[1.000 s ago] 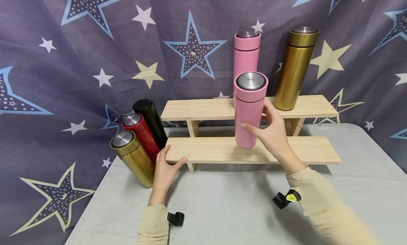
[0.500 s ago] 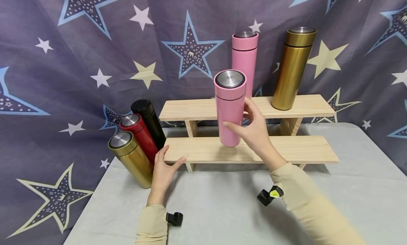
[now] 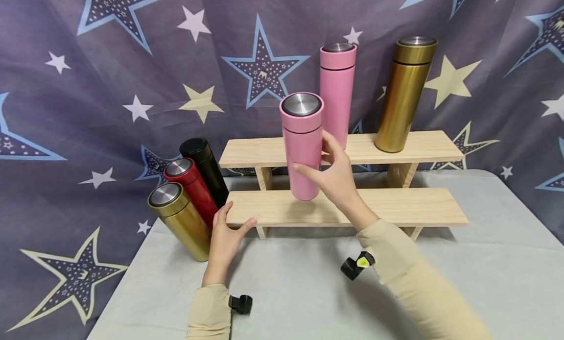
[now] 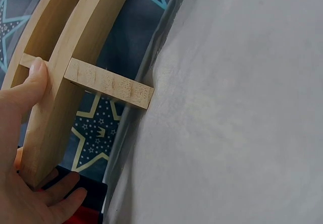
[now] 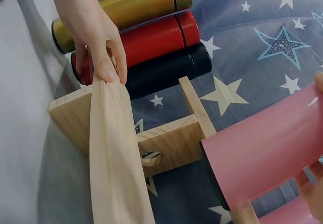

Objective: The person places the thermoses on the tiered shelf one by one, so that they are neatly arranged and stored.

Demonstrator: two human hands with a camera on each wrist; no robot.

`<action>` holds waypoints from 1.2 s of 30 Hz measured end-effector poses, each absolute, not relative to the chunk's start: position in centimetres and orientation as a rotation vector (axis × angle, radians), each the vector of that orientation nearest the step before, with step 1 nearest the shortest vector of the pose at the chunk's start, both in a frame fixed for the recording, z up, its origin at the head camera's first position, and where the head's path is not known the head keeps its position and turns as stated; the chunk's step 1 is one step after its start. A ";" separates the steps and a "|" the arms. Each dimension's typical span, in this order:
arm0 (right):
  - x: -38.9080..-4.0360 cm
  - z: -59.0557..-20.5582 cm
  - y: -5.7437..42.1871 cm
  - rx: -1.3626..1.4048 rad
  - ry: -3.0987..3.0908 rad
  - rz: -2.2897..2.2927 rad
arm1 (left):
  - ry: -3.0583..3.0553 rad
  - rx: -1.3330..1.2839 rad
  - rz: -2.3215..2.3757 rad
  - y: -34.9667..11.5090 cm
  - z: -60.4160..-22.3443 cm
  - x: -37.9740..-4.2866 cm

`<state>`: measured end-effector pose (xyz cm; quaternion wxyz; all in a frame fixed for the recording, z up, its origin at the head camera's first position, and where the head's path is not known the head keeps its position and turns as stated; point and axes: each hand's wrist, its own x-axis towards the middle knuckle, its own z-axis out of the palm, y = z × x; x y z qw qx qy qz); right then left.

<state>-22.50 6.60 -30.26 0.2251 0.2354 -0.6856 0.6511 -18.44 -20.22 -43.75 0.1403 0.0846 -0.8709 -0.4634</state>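
Observation:
My right hand (image 3: 337, 176) grips a pink thermos (image 3: 301, 149) with a steel-topped lid, thumb in front and fingers at its right side. In the right wrist view the thermos's dark base (image 5: 214, 176) hangs clear of the lower board. It stands over the lower step of a two-tier wooden shelf (image 3: 264, 207). My left hand (image 3: 225, 242) holds the left end of that lower step, thumb on the front edge and fingers round the end, as the left wrist view shows. Another pink thermos (image 3: 338, 95) and a tall gold thermos (image 3: 405, 95) are upright on the upper step.
Left of the shelf, close to my left hand, a gold thermos (image 3: 180, 220), a red thermos (image 3: 191, 188) and a black thermos (image 3: 204, 168) form a row. Grey cloth (image 3: 291, 281) covers the table. A star-patterned curtain (image 3: 110, 75) hangs behind.
My right hand has carried the pink thermos leftward above the lower step, uncovering more of the pink thermos behind. My left hand has stayed at the shelf's end.

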 end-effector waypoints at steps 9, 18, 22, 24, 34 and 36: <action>-23.0 -29.9 5.4 0.646 -1.854 1.852 | -2.512 0.240 -1.340 -20.3 -43.7 -18.4; -23.5 -29.0 4.3 0.649 -1.850 1.876 | -2.519 0.247 -1.342 -20.3 -43.8 -18.4; -23.8 -28.5 3.9 0.655 -1.831 1.892 | -2.517 0.242 -1.335 -20.3 -43.8 -18.4; -24.0 -28.1 3.6 0.664 -1.826 1.882 | -2.515 0.240 -1.331 -20.3 -43.8 -18.4; -25.5 -26.8 2.5 0.665 -1.832 1.833 | -2.519 0.242 -1.348 -20.2 -43.7 -18.4; -26.0 -26.6 2.3 0.659 -1.835 1.825 | -2.517 0.241 -1.349 -20.2 -43.7 -18.4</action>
